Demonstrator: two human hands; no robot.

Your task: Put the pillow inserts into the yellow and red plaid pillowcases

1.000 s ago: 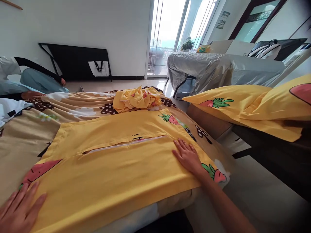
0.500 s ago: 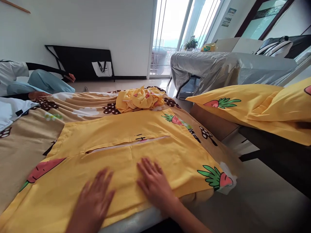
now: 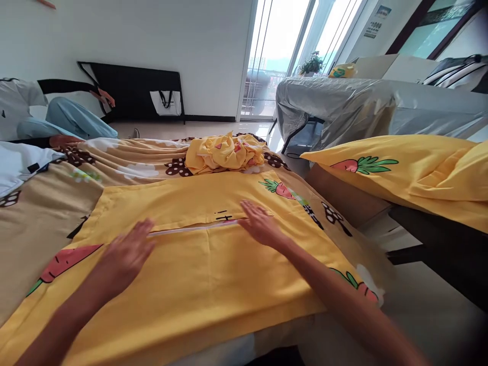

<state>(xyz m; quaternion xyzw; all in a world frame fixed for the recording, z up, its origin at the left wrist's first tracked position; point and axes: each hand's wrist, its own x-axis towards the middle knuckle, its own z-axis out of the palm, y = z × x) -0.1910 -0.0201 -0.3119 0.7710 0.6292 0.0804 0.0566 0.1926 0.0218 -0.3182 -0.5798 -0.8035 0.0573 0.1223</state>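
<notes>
A yellow pillowcase (image 3: 183, 284) printed with carrots lies spread flat in front of me, with a long slit (image 3: 190, 230) across its middle that shows a white edge. Near the slit's left end is my left hand (image 3: 127, 254), palm down with its fingers stretched out and slightly blurred. My right hand (image 3: 259, 222) rests over the slit's right end, also flat with extended fingers. Neither hand grips anything. Just beyond the pillowcase sits a crumpled bundle of yellow cloth (image 3: 224, 152).
A brown patterned blanket (image 3: 41, 218) lies under the pillowcase. A yellow carrot-print cloth (image 3: 430, 157) is at the right over a brown box. Plastic sheeting (image 3: 335, 96) covers a table behind. A person (image 3: 76, 119) sits at the far left, their hand near the blanket.
Both hands have moved forward across the pillowcase, from its near part to the slit's two ends. They have also spread farther apart. The view has shifted slightly.
</notes>
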